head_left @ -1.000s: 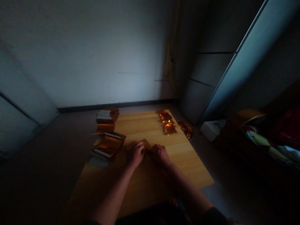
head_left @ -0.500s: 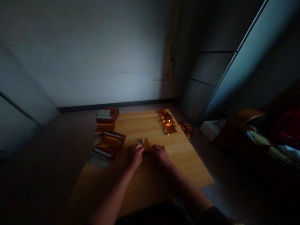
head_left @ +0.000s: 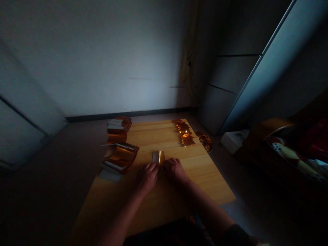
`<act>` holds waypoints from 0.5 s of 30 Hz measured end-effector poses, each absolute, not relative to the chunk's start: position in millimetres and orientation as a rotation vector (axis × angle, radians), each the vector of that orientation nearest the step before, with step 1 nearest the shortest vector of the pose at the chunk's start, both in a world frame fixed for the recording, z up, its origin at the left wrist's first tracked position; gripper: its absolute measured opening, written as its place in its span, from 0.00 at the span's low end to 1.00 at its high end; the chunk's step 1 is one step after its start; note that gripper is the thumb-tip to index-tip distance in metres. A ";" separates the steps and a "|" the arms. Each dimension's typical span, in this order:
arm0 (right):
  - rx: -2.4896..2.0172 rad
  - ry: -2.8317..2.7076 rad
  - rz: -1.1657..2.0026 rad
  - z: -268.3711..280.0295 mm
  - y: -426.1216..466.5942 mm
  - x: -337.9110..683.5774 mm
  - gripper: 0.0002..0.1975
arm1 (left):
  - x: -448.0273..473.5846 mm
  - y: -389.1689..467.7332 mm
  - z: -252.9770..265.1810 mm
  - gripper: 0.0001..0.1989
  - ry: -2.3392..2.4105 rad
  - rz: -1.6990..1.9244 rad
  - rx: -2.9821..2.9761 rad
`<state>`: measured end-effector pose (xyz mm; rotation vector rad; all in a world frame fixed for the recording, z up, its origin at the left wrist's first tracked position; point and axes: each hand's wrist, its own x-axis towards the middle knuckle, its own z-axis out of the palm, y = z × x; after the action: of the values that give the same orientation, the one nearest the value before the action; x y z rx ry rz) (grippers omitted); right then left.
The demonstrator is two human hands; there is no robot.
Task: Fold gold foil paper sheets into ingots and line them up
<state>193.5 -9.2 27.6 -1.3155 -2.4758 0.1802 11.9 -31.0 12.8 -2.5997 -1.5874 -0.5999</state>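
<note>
A small sheet of gold foil paper [head_left: 161,156], partly folded with a pale side showing at its left, lies on the wooden table [head_left: 205,177] between my hands. My left hand [head_left: 148,174] is closed at the sheet's near left edge, its fingers bent. My right hand [head_left: 175,170] is closed on the near right edge, knuckles up. The fingertips and the near end of the sheet are partly hidden in shadow. To the left sit stacks of gold foil paper [head_left: 121,155], some curled, with pale backs showing.
Folded shiny gold pieces [head_left: 185,133] form a row at the table's far right. A heap of gold foil pieces [head_left: 204,140] stands beyond the right edge. A white box [head_left: 232,140] is on the floor beside a wooden chair [head_left: 274,126]. Behind rises a wall [head_left: 115,68].
My left hand has drawn slightly nearer to me along the sheet, so more of its pale left part shows. My right hand stays about where it was.
</note>
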 end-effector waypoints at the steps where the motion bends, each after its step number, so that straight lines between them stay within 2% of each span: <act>1: -1.290 -2.473 0.198 27.5 -8.3 195.2 0.07 | 10.4 -30.8 12.9 0.15 -1.591 -0.610 -2.609; 5: -1.188 -2.470 0.221 23.7 -0.5 204.7 0.06 | 5.8 -22.6 12.2 0.11 -1.648 -0.695 -2.643; 9: -1.234 -2.441 0.161 20.1 8.7 213.1 0.12 | 5.4 -13.2 11.9 0.07 -1.736 -0.741 -2.626; 15: -1.306 -2.447 0.213 18.7 7.3 209.7 0.15 | 5.4 -11.5 9.5 0.06 -1.733 -0.752 -2.597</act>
<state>209.7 7.3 18.7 -1.3061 -2.4469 0.2129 5.4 -11.5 9.5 -2.5974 -1.7329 -0.7520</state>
